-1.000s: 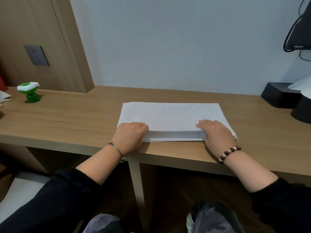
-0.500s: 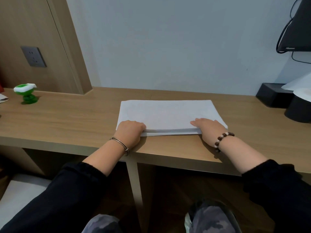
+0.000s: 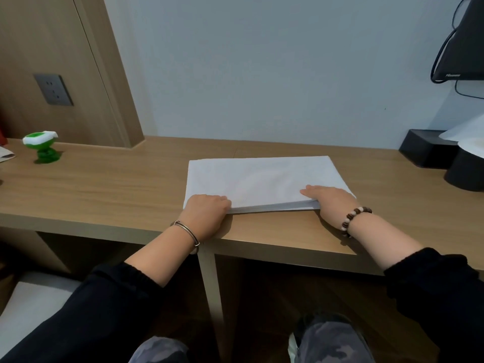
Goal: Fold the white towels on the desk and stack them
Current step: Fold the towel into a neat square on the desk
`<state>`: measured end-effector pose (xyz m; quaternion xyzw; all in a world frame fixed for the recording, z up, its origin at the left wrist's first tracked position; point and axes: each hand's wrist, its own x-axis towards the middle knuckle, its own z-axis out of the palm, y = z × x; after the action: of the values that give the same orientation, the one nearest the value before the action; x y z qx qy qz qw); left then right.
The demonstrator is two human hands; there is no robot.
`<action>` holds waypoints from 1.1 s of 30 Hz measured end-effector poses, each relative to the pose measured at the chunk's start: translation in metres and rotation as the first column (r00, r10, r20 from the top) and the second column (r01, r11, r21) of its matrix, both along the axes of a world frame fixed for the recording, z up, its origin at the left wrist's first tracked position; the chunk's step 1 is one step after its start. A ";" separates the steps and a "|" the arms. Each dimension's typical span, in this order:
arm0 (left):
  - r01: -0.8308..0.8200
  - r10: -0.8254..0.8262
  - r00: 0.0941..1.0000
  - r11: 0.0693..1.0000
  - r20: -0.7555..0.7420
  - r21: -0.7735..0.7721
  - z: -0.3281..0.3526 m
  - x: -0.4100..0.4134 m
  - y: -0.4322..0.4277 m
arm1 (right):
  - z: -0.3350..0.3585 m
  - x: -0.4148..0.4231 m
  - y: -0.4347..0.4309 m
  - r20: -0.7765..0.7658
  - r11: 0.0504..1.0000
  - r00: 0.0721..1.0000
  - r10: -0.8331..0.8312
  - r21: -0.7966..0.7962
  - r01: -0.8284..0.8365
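Nearest the camera, grey camouflage-patterned trousers cover the knees below the desk edge, and long black fabric sleeves reach forward on both sides. A thin silver metal bangle circles the left wrist and a brown-and-white beaded bracelet circles the right. The left hand sits at the near-left corner of the white folded cloth towel, its fingers bent together over the corner and gripping it. The right hand rests on the near-right corner, fingers laid fairly straight and close together on top; its thumb is hidden. The towel lies flat as a neat rectangle on the light wooden desk, near the front edge, its layered edge facing the person. Farther off, a small green-and-white plastic toy stands at the left, a black rectangular box at the right. Beyond, a grey wall socket sits in the wood panel, and a black monitor hangs at the upper right
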<state>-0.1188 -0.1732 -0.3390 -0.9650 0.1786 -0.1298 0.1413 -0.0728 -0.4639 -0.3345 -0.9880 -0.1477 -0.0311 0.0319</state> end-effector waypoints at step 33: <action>0.117 -0.120 0.993 0.970 0.000 0.213 0.008 0.018 0.003 | -0.006 -0.031 -0.011 0.085 0.999 0.996 0.030 0.035 -0.033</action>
<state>-0.1010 -0.1698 -0.3308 -0.9311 0.2480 -0.1246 0.2369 -0.1039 -0.4754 -0.3400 -0.9827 -0.1636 -0.0748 0.0439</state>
